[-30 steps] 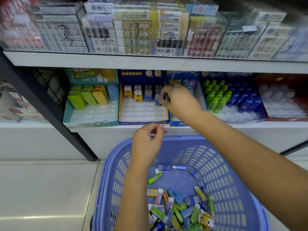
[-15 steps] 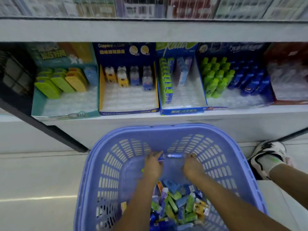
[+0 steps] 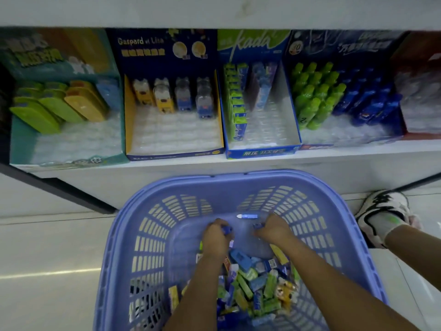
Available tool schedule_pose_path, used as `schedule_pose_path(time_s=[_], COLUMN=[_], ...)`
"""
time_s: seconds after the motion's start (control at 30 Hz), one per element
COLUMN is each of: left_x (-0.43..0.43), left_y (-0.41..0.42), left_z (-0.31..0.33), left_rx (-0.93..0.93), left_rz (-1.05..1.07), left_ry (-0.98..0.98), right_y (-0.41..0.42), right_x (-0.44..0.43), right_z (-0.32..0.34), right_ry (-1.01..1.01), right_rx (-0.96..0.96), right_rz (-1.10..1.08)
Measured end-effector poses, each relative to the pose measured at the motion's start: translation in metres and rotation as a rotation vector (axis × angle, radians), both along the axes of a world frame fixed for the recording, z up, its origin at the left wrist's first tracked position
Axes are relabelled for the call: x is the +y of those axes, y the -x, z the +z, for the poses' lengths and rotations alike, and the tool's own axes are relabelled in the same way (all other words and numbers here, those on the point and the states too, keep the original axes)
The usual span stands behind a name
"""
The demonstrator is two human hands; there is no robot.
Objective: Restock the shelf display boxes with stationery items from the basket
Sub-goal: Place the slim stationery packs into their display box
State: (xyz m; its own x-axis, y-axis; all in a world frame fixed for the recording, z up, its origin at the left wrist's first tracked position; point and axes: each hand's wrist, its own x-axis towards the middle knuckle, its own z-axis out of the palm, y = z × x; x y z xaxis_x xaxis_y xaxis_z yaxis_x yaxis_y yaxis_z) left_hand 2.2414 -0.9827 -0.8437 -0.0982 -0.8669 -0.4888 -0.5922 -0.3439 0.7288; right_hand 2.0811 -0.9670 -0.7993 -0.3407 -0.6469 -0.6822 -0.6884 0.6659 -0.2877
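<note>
Stationery items (image 3: 248, 283) lie heaped at 6 o'clock, in the near end of the lavender basket (image 3: 214, 177), which stands on the floor below the shelf (image 3: 214, 163). Both forearms reach over the heap to the bare basket floor beyond it. At about 7 o'clock of that bare patch the left hand (image 3: 214, 237) has its fingers curled round a small blue item (image 3: 227, 230). At about 4 o'clock the right hand (image 3: 274, 229) pinches a second blue item (image 3: 257, 226) at its fingertips. A blue tube (image 3: 248, 215) lies loose just beyond, at 12 o'clock between the two hands, touched by neither.

The step looks like picking up, one piece per hand. Both pieces are small, so the pinch should be firm before lifting, and the lift should go straight up to clear the far rim.

Farther off, the display boxes sit in a row. The teal box (image 3: 21, 144) is at 10 o'clock, the navy box (image 3: 174, 155) at 11, the kada box (image 3: 262, 152) at 12 and the bottle box (image 3: 317, 147) at 1. Each shows bare clear tray pockets in front of its stock. Blur hides what the held pieces are, so check each against the stock before choosing a box. Seat it upright in the nearest free pocket behind the front lip, without knocking the rows standing behind.
</note>
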Motion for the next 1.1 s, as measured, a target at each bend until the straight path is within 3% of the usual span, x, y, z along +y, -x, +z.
schedule_pose_path(time_s=[0.17,0.33,0.47,0.6,0.67,0.77,0.83,0.93,1.03,1.1], left_x=[-0.025,-0.041,-0.046,-0.052,-0.052,-0.052,-0.052,-0.055,-0.059,-0.058], left_y=[-0.011,-0.044,-0.068,-0.093,-0.1,-0.1,-0.098,-0.095,-0.094,-0.093], left_z=[0.044,0.14,0.212,0.253,0.26,0.261,0.258,0.253,0.249,0.249], left_rx=[0.164,0.472,0.59,0.589,0.673,0.861,0.856,0.798,0.656,0.659], left_rz=[-0.025,-0.082,0.011,0.143,0.222,0.27,0.279,0.291,0.27,0.26], left_ry=[-0.07,-0.125,0.067,0.291,0.273,0.143,0.142,0.19,0.291,0.349], right_y=[0.0,-0.012,-0.044,-0.074,-0.084,-0.095,-0.099,-0.098,-0.096,-0.096], right_x=[-0.005,0.009,-0.004,-0.046,-0.075,-0.12,-0.145,-0.164,-0.168,-0.169], right_z=[0.071,0.163,0.216,0.25,0.26,0.264,0.261,0.254,0.252,0.254], right_ry=[0.31,0.6,0.876,1.138,1.191,1.109,1.001,0.873,0.87,0.882], right_rx=[-0.374,-0.616,-0.74,-0.392,-0.181,0.058,0.174,0.237,0.217,0.206], right_rz=[-0.262,-0.208,-0.17,0.004,0.123,0.331,0.433,0.501,0.541,0.557])
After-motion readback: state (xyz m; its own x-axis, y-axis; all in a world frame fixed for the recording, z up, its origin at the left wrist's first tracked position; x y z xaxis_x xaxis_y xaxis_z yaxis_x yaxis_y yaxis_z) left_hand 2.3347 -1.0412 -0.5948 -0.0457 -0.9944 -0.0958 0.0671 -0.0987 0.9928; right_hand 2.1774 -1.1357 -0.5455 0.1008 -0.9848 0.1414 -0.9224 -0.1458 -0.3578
